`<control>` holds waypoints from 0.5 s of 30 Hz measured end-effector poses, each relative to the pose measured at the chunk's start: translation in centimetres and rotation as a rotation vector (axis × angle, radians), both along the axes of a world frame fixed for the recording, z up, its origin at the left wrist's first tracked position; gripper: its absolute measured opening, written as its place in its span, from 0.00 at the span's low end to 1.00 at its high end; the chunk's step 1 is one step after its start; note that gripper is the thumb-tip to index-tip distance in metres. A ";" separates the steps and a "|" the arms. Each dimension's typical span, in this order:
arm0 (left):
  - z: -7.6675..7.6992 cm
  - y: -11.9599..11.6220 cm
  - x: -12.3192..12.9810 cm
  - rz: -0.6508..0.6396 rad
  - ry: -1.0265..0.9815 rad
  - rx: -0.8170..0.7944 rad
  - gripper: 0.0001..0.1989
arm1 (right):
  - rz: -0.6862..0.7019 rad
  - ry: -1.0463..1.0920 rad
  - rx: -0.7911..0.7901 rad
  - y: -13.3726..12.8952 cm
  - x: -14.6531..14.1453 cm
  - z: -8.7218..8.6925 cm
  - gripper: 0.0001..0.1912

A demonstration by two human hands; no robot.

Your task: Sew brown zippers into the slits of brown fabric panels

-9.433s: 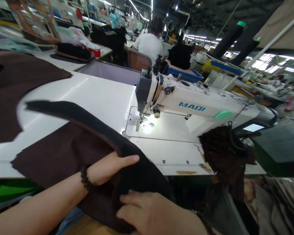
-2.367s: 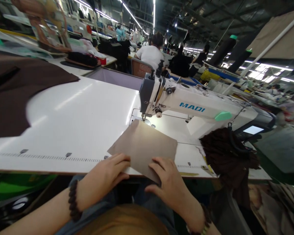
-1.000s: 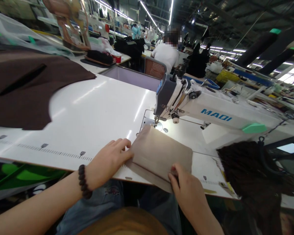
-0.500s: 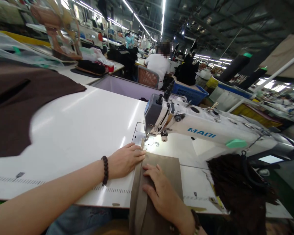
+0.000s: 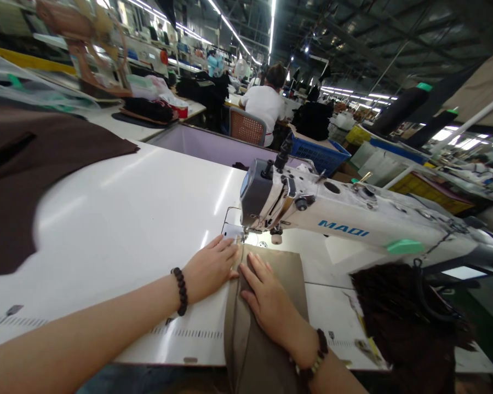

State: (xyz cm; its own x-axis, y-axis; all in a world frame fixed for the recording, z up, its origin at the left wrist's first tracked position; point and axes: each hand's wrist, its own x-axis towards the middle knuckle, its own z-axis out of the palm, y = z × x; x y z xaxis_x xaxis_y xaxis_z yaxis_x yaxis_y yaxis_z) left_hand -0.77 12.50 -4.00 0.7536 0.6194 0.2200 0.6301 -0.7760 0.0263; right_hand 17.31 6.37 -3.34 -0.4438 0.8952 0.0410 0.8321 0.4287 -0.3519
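A brown-grey fabric piece [image 5: 287, 279] lies under the needle area of a white sewing machine [image 5: 340, 219] and hangs over the table's front edge. My left hand [image 5: 211, 271] rests by the fabric's left edge, just in front of the presser foot, its fingers extended on the fabric edge and the tabletop. Flat on top of the fabric, my right hand [image 5: 271, 309] has its fingers spread, close to my left fingertips. Neither hand grips anything.
Dark brown fabric [image 5: 53, 158] covers the left of the white table [image 5: 148, 219]. Crumpled dark cloth [image 5: 406, 312] lies at the right. Beyond the table are a lilac bin [image 5: 197, 145], a blue crate [image 5: 320, 156], a fan [image 5: 86, 44] and a seated person in white [image 5: 263, 104].
My right hand has moved forward on the fabric, and the fabric has shifted a little towards the machine. My left hand has slid slightly left. The view has shifted slightly.
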 end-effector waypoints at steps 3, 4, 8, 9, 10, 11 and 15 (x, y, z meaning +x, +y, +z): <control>0.1 0.7 0.2 0.062 0.007 0.006 0.20 | 0.026 -0.003 0.019 1.5 0.2 -0.2 0.25; 0.1 1.0 0.3 0.081 0.005 0.002 0.21 | 0.034 -0.003 0.026 1.9 0.2 -0.2 0.25; 0.3 1.9 0.7 0.122 0.000 -0.020 0.21 | 0.045 -0.021 0.033 3.1 0.3 -0.2 0.24; 0.4 1.7 0.7 0.120 -0.001 -0.023 0.21 | 0.049 -0.029 0.026 3.3 0.4 -0.1 0.24; 0.7 1.3 0.6 0.111 -0.011 -0.031 0.20 | 0.054 -0.034 0.018 3.4 0.4 0.0 0.24; 0.9 0.5 0.5 0.086 -0.029 -0.048 0.18 | 0.059 -0.034 0.011 3.4 0.5 0.1 0.24; 2.0 -4.7 -0.6 -0.192 -0.208 -0.188 0.10 | 0.079 -0.008 -0.010 3.3 0.8 0.2 0.24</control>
State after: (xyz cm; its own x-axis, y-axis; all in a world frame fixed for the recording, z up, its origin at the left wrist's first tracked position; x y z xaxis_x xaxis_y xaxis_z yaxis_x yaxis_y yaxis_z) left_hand -1.41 7.76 -1.97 0.8115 0.5146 0.2768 0.4390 -0.8496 0.2924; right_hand 18.10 9.64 -3.12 -0.5137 0.8575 0.0287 0.7984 0.4900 -0.3498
